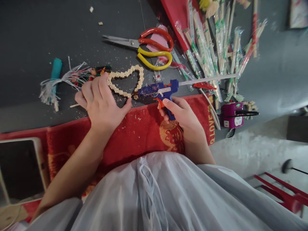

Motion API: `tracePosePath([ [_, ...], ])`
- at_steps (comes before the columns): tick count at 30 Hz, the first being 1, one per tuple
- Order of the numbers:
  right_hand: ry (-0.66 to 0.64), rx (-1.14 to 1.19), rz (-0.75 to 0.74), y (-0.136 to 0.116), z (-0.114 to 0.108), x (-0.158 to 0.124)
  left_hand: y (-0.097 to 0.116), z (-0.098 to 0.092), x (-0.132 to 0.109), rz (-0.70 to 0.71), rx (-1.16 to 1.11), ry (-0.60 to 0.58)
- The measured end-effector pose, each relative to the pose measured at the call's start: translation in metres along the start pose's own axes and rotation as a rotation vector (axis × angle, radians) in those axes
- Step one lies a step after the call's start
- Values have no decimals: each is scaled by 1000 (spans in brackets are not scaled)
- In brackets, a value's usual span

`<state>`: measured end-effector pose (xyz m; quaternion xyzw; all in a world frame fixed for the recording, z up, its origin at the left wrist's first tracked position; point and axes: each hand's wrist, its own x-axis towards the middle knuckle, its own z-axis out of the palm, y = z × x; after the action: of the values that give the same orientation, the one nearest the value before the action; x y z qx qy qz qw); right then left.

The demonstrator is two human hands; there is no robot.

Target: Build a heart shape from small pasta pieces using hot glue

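- My left hand is spread palm down, gripping nothing that I can see; its index finger meets the left side of the heart-shaped loop and its thumb lies just beside the lower edge.
- The loop, made of small cream pieces, lies on the dark tabletop, ahead of my red towel.
- My right hand is closed around the handle of a blue hot glue gun, fingers near the orange trigger; trigger pressure cannot be determined.
- The nozzle points left at the loop's lower right portion; contact or a slight gap cannot be told.
- A translucent glue stick projects from the gun's rear.
- Scissors with one red and one yellow handle lie beyond the loop, blades pointing left.
- White strings and a teal roll lie left of my left hand.
- Wrapped chopsticks and a purple power socket sit to the right.
- Pale crumbs are scattered around the loop.
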<state>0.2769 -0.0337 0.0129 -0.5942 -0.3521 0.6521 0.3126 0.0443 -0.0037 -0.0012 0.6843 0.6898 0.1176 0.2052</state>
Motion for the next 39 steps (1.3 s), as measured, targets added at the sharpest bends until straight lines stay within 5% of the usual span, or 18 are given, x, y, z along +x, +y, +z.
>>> tracePosePath([
  [11,-8,-30,-19,1,0,2,-5,9,1,-4,3,14],
  [18,-14,-28,-37,2,0,3,-5,2,3,-29,-78,-90],
  [39,-72,-53,-60,6,-8,3,-9,12,2,-22,60,45],
])
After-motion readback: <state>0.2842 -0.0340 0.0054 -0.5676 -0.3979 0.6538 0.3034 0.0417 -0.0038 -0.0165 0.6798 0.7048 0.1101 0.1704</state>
